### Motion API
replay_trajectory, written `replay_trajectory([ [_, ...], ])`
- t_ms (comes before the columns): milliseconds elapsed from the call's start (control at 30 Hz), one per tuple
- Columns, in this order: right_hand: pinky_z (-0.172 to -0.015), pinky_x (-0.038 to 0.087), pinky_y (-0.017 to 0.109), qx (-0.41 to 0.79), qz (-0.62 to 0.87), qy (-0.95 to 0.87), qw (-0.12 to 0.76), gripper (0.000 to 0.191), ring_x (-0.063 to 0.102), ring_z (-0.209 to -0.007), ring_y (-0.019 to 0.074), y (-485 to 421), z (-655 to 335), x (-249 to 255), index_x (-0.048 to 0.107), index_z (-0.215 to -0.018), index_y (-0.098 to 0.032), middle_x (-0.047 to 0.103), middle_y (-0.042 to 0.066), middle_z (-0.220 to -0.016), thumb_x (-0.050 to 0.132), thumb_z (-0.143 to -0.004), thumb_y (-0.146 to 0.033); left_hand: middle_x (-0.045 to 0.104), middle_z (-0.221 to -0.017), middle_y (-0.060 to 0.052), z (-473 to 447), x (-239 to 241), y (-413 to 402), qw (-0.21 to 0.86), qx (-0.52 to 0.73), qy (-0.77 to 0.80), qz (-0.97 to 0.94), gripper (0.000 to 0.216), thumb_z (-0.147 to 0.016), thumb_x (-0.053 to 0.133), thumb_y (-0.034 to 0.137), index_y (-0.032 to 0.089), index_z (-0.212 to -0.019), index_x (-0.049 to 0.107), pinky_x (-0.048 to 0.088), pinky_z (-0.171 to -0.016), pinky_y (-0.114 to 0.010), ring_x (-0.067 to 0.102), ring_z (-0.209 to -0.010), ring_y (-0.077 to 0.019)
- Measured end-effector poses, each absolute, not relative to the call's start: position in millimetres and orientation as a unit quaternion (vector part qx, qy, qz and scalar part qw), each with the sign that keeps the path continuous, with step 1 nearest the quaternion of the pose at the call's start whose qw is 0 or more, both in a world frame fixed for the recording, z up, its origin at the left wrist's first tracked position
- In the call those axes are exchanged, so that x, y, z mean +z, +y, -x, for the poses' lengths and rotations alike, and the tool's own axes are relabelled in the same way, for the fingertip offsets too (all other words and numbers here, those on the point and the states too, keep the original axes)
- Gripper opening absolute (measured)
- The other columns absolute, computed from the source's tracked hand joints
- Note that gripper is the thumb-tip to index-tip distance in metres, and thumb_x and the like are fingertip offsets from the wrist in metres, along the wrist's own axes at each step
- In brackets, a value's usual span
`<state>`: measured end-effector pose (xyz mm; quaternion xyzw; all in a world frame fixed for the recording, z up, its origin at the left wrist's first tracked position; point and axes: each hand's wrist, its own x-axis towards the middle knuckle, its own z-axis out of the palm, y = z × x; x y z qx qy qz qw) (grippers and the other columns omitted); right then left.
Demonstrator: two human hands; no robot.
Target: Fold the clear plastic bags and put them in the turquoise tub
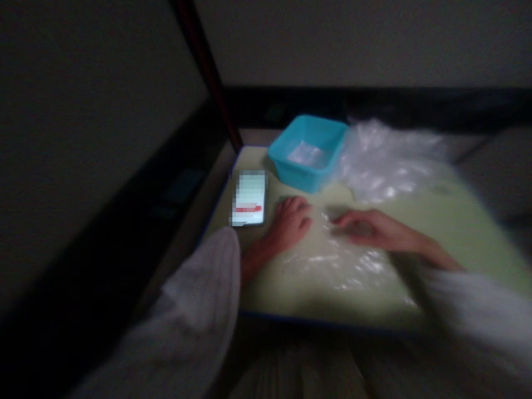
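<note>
A thin clear plastic bag (353,269) lies flat on the table in front of me, shiny with creases. My left hand (293,221) rests palm down at the bag's upper left, fingers apart and slightly bent. To its right, my right hand (369,228) reaches in from the side, its thumb and fingers drawn together at the bag's upper edge. Blur softens the right fingertips, but the plastic seems pinched there. A small gap with glinting film separates the two hands.
A phone (251,199) with a lit screen lies left of my left hand. Beyond the hands stands a turquoise plastic basin (301,174) with some clear plastic inside. A heap of clear plastic bags (390,158) sits beside it. The pale yellow-green table (291,299) has a blue edge.
</note>
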<state>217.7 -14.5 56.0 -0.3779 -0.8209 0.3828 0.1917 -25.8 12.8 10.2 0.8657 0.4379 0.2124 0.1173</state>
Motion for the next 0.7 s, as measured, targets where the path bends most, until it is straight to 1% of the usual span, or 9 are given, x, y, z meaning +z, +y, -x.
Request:
replay_trajectory([
  [100, -0.097, 0.045, 0.045, 0.318, 0.373, -0.858, 0.157, 0.038, 0.057, -0.114, 0.0274, -20.8, -219.4, 60.4, 0.062, -0.117, -0.022, 0.061, 0.009, -0.125, 0.06, -0.085, -0.041, 0.051, -0.131, -0.01, 26.5, 10.7, 10.8, 0.12, 0.221, 0.386, -0.888, 0.035, -0.086, 0.048, 0.019, 0.016, -0.121, 0.054, 0.031, -0.106, -0.04, 0.043, -0.123, -0.0228],
  [167, -0.103, 0.04, 0.047, 0.269, 0.361, -0.883, 0.133, 0.042, 0.049, -0.124, 0.0292, -23.4, -219.9, 58.4, 0.059, -0.123, -0.022, 0.051, 0.01, -0.138, 0.057, -0.087, -0.043, 0.044, -0.141, -0.01, 26.6, 10.3, 8.6, 0.119, 0.207, 0.337, -0.911, 0.04, -0.089, 0.046, 0.022, 0.016, -0.129, 0.047, 0.023, -0.112, -0.041, 0.037, -0.131, -0.0212],
  [233, -0.108, 0.035, 0.047, 0.23, 0.347, -0.902, 0.118, 0.051, 0.041, -0.13, 0.03, -25.0, -220.0, 54.0, 0.052, -0.132, -0.02, 0.041, 0.011, -0.145, 0.056, -0.087, -0.044, 0.037, -0.147, -0.009, 26.5, 8.7, 6.3, 0.114, 0.182, 0.299, -0.93, 0.044, -0.092, 0.042, 0.025, 0.017, -0.135, 0.04, 0.016, -0.115, -0.042, 0.03, -0.137, -0.0193],
  [267, -0.109, 0.033, 0.047, 0.215, 0.342, -0.908, 0.113, 0.056, 0.039, -0.132, 0.0301, -25.5, -220.0, 51.6, 0.047, -0.136, -0.02, 0.039, 0.012, -0.146, 0.057, -0.086, -0.044, 0.036, -0.148, -0.009, 26.5, 7.6, 5.5, 0.112, 0.171, 0.29, -0.935, 0.045, -0.093, 0.041, 0.025, 0.017, -0.137, 0.038, 0.015, -0.115, -0.042, 0.028, -0.138, -0.0185],
  [333, -0.109, 0.033, 0.047, 0.196, 0.339, -0.914, 0.105, 0.065, 0.04, -0.131, 0.0302, -26.4, -220.1, 47.9, 0.037, -0.143, -0.019, 0.039, 0.013, -0.145, 0.058, -0.086, -0.043, 0.036, -0.148, -0.009, 26.6, 5.3, 4.5, 0.108, 0.153, 0.288, -0.939, 0.046, -0.094, 0.039, 0.027, 0.017, -0.139, 0.036, 0.013, -0.116, -0.043, 0.026, -0.139, -0.0178],
  [367, -0.108, 0.034, 0.048, 0.189, 0.339, -0.916, 0.102, 0.066, 0.041, -0.13, 0.0306, -26.8, -220.1, 46.7, 0.035, -0.143, -0.019, 0.04, 0.014, -0.144, 0.058, -0.086, -0.042, 0.036, -0.148, -0.009, 26.7, 4.4, 4.2, 0.107, 0.145, 0.291, -0.94, 0.046, -0.094, 0.039, 0.027, 0.017, -0.139, 0.036, 0.013, -0.116, -0.043, 0.027, -0.139, -0.0178],
  [533, -0.105, 0.038, 0.052, 0.178, 0.336, -0.921, 0.089, 0.063, 0.044, -0.128, 0.0329, -27.3, -220.4, 45.7, 0.039, -0.141, -0.014, 0.041, 0.018, -0.142, 0.058, -0.087, -0.04, 0.039, -0.146, -0.01, 26.8, 3.7, 3.6, 0.108, 0.131, 0.299, -0.939, 0.044, -0.093, 0.041, 0.03, 0.017, -0.136, 0.04, 0.013, -0.116, -0.043, 0.028, -0.139, -0.0188],
  [633, -0.104, 0.039, 0.05, 0.182, 0.334, -0.92, 0.094, 0.062, 0.044, -0.128, 0.0314, -26.6, -222.1, 45.2, 0.039, -0.141, -0.017, 0.041, 0.015, -0.143, 0.058, -0.087, -0.039, 0.039, -0.146, -0.01, 26.9, 5.0, 4.2, 0.121, 0.141, 0.301, -0.935, 0.045, -0.092, 0.044, 0.031, 0.018, -0.135, 0.041, 0.014, -0.115, -0.043, 0.031, -0.137, -0.0195],
  [700, -0.104, 0.04, 0.048, 0.183, 0.335, -0.919, 0.095, 0.06, 0.045, -0.128, 0.0296, -25.7, -225.3, 45.2, 0.04, -0.141, -0.018, 0.043, 0.014, -0.143, 0.057, -0.088, -0.038, 0.042, -0.144, -0.01, 28.3, 6.5, 6.5, 0.133, 0.164, 0.316, -0.925, 0.044, -0.092, 0.046, 0.03, 0.018, -0.134, 0.042, 0.018, -0.114, -0.043, 0.034, -0.135, -0.0204],
])
